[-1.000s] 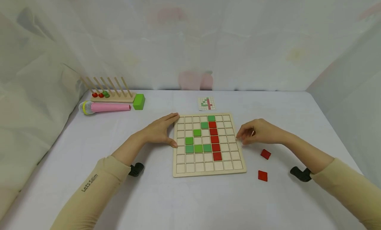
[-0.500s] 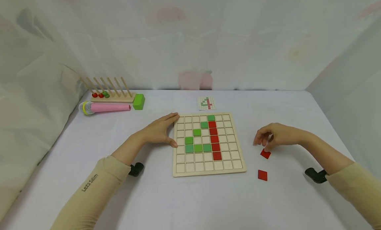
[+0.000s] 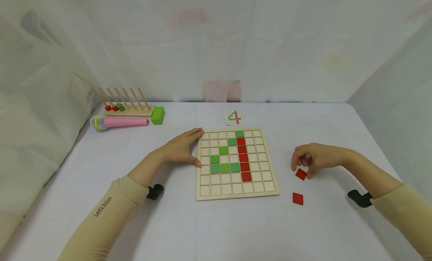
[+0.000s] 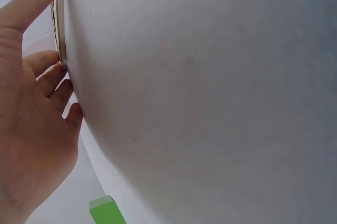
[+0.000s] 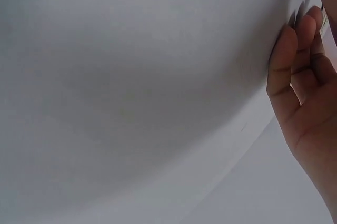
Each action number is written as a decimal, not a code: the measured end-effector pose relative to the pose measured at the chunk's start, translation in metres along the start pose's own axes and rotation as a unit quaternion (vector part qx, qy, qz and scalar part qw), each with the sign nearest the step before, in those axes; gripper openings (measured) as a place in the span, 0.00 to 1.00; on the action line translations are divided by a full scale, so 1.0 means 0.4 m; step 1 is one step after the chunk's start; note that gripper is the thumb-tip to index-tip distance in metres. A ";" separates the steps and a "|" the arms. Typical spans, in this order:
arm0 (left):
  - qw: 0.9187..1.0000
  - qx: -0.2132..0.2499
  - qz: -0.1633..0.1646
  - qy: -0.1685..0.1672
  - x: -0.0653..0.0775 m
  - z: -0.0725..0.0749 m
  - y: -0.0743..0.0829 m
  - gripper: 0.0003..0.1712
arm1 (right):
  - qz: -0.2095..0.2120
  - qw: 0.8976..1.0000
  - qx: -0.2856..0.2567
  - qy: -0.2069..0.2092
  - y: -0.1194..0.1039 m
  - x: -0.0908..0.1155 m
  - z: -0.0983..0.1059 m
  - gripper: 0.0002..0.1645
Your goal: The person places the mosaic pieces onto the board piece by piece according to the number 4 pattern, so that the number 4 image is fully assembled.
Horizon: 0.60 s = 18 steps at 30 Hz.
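Note:
A square wooden grid board (image 3: 221, 196) lies on the white table, with green tiles (image 3: 224, 167) in a stepped line and red tiles (image 3: 243, 149) in a column set in its cells. My left hand (image 3: 179, 148) rests along the board's left edge, thumb and fingers spread; the left wrist view has its fingertips against the board's side (image 4: 60, 34). To the right of the board, my right hand (image 3: 315, 158) is low over a loose red tile (image 3: 301, 174), thumb and forefinger apart on either side of it. Another red tile (image 3: 297, 198) lies nearer the front.
Behind the board is a small pattern card (image 3: 234, 117) showing a similar green and red figure. At the back left stand a pegged wooden rack (image 3: 135, 111) with small red and green pieces, a green block (image 3: 157, 115) and a pink toy microphone (image 3: 121, 121).
My right hand has moved right, from the board's right edge to the upper loose red tile, and has come slightly nearer. My left hand and the board have stayed put.

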<state>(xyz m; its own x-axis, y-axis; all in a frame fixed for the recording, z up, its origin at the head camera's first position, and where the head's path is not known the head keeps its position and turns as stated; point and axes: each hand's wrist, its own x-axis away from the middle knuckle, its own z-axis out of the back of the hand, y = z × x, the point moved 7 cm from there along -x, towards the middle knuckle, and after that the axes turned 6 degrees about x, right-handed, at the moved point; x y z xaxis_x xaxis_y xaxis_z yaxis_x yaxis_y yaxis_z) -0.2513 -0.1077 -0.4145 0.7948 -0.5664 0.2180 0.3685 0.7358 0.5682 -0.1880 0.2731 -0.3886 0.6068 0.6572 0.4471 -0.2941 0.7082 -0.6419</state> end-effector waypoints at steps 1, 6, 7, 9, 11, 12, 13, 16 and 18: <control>1.000 -0.001 0.000 0.000 -0.001 0.000 0.000 0.72 | 0.000 1.000 0.003 0.000 0.000 0.000 -0.001 0.21; 1.000 -0.002 -0.002 0.000 -0.002 0.000 0.002 0.72 | -0.005 1.000 0.009 0.001 -0.003 -0.001 -0.005 0.20; 1.000 -0.001 -0.002 0.000 -0.002 0.001 0.002 0.72 | -0.006 1.000 0.010 0.001 -0.003 -0.001 -0.005 0.20; 1.000 0.000 -0.002 0.000 -0.002 0.001 0.003 0.72 | -0.007 1.000 0.017 0.004 -0.002 -0.002 -0.006 0.19; 1.000 -0.001 -0.003 0.000 -0.002 0.001 0.003 0.72 | -0.008 1.000 0.021 0.006 -0.002 -0.003 -0.006 0.19; 1.000 0.000 -0.003 0.000 -0.002 0.001 0.003 0.72 | -0.008 1.000 0.024 0.007 -0.001 -0.004 -0.007 0.19; 1.000 0.000 -0.003 0.000 -0.002 0.001 0.003 0.72 | -0.008 1.000 0.027 0.008 -0.001 -0.004 -0.007 0.18; 1.000 0.001 -0.005 0.001 -0.002 0.000 0.002 0.72 | -0.009 0.999 0.034 0.015 0.000 -0.005 -0.007 0.18; 1.000 0.001 -0.004 0.001 -0.002 0.000 0.001 0.72 | -0.009 0.999 0.039 0.020 0.000 -0.006 -0.006 0.18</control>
<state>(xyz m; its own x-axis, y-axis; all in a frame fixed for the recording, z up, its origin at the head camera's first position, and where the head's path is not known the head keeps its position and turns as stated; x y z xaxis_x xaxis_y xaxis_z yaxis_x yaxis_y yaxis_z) -0.2518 -0.1068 -0.4144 0.7922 -0.5724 0.2116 0.3745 0.7297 0.5721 -0.1876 0.2709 -0.3910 0.6420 0.6336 0.4318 -0.3385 0.7395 -0.5818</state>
